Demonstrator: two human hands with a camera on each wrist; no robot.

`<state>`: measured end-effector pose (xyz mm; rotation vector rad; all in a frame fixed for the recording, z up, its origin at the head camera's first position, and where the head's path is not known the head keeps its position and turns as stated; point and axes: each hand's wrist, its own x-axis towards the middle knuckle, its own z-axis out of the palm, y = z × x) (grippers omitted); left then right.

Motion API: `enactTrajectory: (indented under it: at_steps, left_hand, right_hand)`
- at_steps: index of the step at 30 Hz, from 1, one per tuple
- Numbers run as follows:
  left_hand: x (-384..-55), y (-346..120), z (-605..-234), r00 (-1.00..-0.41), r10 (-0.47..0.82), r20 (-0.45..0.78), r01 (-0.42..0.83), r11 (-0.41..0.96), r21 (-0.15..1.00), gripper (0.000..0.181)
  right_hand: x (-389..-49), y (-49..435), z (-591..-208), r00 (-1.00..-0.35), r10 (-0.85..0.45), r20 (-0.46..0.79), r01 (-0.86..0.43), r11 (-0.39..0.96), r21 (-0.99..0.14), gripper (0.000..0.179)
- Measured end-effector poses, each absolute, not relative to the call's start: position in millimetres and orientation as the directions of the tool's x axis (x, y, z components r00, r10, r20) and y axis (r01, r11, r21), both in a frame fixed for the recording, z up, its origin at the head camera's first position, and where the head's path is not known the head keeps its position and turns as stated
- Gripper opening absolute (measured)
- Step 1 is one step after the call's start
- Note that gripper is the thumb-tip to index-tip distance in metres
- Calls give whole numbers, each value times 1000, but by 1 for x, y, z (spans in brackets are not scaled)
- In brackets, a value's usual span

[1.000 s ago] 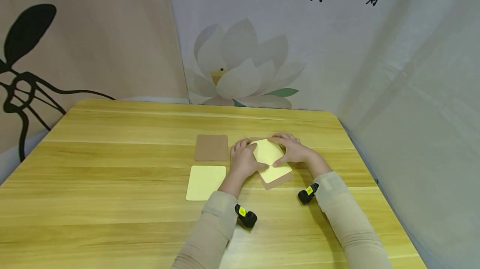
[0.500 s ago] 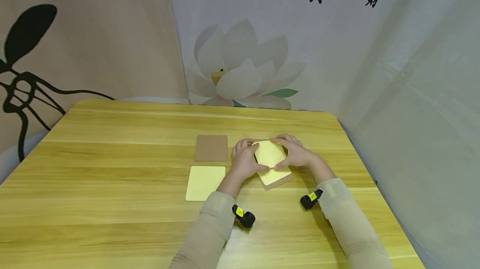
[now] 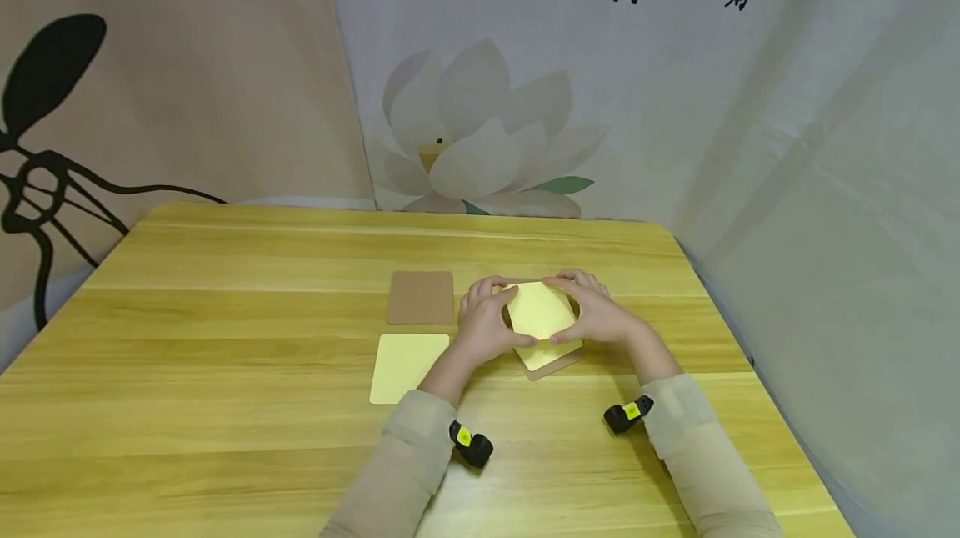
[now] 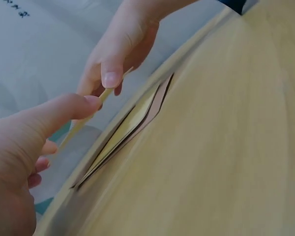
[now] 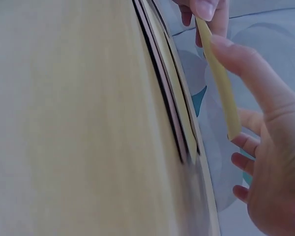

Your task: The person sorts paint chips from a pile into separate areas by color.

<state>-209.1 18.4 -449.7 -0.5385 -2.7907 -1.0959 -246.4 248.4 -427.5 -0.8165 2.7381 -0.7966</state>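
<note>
Between both hands a thin pale-yellow square card [image 3: 542,311] is held over a small stack, and the wrist views show a gap below it. My left hand [image 3: 483,325] pinches its left side, thumb along the near edge. Opposite, my right hand [image 3: 603,319] grips the right side with thumb and fingers, the two thumbs close together. The held card [image 5: 220,81] looks slightly bowed in the right wrist view. Underneath lie another yellow card [image 3: 547,356] and a brown card [image 3: 555,368], set askew; the rest of the stack is hidden.
To the left, a brown square card [image 3: 420,298] lies behind a pale-yellow square card [image 3: 405,368], partly overlapped by my left wrist. All rest on a wood-grain table [image 3: 225,404]. A printed cloth curtain [image 3: 480,129] hangs behind the far edge.
The held card has shifted slightly toward me, and its near edge now stands out above the yellow card below. Both wrists have moved slightly apart and nearer; the grips stay the same.
</note>
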Motion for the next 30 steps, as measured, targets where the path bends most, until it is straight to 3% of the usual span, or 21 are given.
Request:
enactTrajectory:
  at_steps: [30]
  left_hand:
    - [-182, -55, -440, -889, 380, 253, 450, 630, 633, 93]
  right_hand:
    - [-207, 187, -421, -814, -576, 65, -519, 674, -526, 103]
